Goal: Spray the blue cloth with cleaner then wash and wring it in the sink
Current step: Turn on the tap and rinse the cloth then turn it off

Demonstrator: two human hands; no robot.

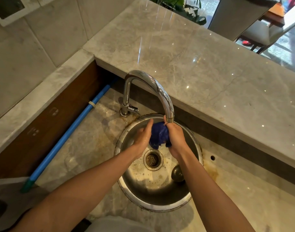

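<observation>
The wet blue cloth (pixel 158 137) is bunched between both hands, just under the spout of the chrome tap (pixel 153 86) and above the round steel sink (pixel 126 180). My left hand (pixel 143 138) grips its left side with the fingers wrapped behind it. My right hand (pixel 176 139) grips the right side, thumb up by the spout's mouth. A corner of the cloth hangs down toward the drain (pixel 152 159). The spout and my hands hide any stream of water.
A dark sink plug (pixel 177 173) lies in the basin at the right. A raised marble counter (pixel 210 67) runs behind the sink. A blue pipe (pixel 68 136) lies along the left wall ledge. The tap's small lever (pixel 132 108) sits at its base.
</observation>
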